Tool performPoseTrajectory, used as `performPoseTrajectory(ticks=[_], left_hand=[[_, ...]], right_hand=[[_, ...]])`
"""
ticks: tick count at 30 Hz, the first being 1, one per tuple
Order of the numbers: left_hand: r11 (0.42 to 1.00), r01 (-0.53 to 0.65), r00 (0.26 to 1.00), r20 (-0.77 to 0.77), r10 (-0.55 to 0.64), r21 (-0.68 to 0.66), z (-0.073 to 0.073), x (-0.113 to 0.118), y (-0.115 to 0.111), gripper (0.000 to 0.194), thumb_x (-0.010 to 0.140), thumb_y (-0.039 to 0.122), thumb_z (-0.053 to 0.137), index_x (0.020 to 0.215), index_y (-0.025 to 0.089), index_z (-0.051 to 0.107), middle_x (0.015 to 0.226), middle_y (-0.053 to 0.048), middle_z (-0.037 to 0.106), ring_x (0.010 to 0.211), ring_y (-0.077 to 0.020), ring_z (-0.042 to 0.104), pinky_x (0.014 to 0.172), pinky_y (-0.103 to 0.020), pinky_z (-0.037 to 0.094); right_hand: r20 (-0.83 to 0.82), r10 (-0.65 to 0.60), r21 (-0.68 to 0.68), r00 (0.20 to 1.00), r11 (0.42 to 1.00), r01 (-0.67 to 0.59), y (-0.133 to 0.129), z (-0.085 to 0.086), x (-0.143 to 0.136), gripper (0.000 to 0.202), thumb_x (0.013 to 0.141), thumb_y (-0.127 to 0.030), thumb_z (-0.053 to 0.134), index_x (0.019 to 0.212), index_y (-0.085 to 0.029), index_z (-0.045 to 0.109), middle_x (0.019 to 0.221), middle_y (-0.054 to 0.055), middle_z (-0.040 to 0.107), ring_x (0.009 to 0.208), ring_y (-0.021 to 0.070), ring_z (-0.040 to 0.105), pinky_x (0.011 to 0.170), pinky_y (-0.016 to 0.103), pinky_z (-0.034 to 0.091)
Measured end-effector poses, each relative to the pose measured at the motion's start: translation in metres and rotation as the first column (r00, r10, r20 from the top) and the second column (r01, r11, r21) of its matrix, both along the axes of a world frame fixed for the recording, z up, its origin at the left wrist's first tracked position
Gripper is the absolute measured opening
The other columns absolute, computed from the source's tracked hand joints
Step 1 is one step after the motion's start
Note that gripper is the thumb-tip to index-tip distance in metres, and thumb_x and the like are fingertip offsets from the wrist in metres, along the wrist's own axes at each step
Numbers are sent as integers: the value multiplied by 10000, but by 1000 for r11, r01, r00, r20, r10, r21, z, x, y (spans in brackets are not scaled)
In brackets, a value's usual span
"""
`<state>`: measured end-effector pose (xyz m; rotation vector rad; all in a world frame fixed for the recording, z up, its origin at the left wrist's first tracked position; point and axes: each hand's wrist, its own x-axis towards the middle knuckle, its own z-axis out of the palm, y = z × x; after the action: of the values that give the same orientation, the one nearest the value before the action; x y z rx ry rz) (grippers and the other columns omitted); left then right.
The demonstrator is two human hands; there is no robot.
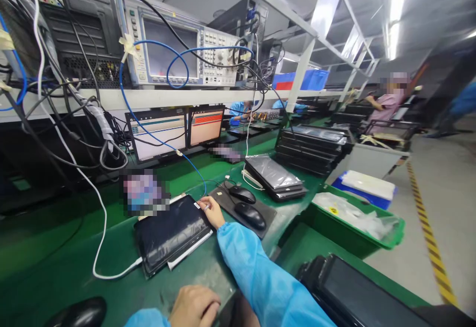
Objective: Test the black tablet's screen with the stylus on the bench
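Note:
A black tablet (pixel 173 233) lies on the green bench mat, with a white cable (pixel 126 268) plugged into its left side. My right hand (pixel 212 212) is at the tablet's upper right corner, its fingers pinched on the end of a blue cable (pixel 193 168) that comes down from the shelf. My left hand (pixel 195 304) rests near the bench's front edge, below the tablet, with its fingers curled together; what it holds, if anything, is hidden.
Two black mice (pixel 250 215) sit on a mat right of the tablet; another mouse (pixel 80 312) is front left. Beyond are stacked tablets (pixel 275 173), trays (pixel 312 148) and a green bin (pixel 357 225). More devices (pixel 364 292) lie front right. Monitors (pixel 159 134) stand behind.

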<state>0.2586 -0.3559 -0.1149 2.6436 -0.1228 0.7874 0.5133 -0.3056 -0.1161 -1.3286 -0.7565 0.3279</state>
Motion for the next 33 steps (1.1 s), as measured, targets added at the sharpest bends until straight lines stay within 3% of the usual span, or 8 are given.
performPoseTrajectory(ticks=[7,11,20,33], left_hand=[[999,35,997,62,-36,20,9,2,1,349,965,344,307,794,245,595,664,61,681,567,-121,646,520,-240,431],[1000,10,1000,8,-10,-14,11,0,0,322,955,320,334,806,251,610,702,52,698,611,-135,662,554,-239,452],[999,5,998,-61,-8,-41,6,-3,-1,289,942,293,353,844,254,622,732,35,703,653,-150,672,600,-248,465],[999,10,999,-39,-11,-32,1,-2,2,209,899,251,406,848,268,608,746,72,704,651,-146,671,579,-263,462]], right_hand=[[-4,-6,2,1000,1000,6,2,-1,0,417,662,-572,678,845,-216,562,837,43,683,752,209,628,739,348,491],[-4,-16,3,1000,1000,16,2,-1,0,422,664,-582,672,841,-215,564,831,39,679,773,212,628,760,355,490],[15,-20,-4,1000,1000,20,-2,4,-1,388,671,-547,680,835,-212,572,849,45,673,801,215,627,793,360,482],[-6,-13,12,1000,1000,13,2,-1,0,415,663,-572,678,834,-209,573,823,48,674,772,218,630,763,368,493]])
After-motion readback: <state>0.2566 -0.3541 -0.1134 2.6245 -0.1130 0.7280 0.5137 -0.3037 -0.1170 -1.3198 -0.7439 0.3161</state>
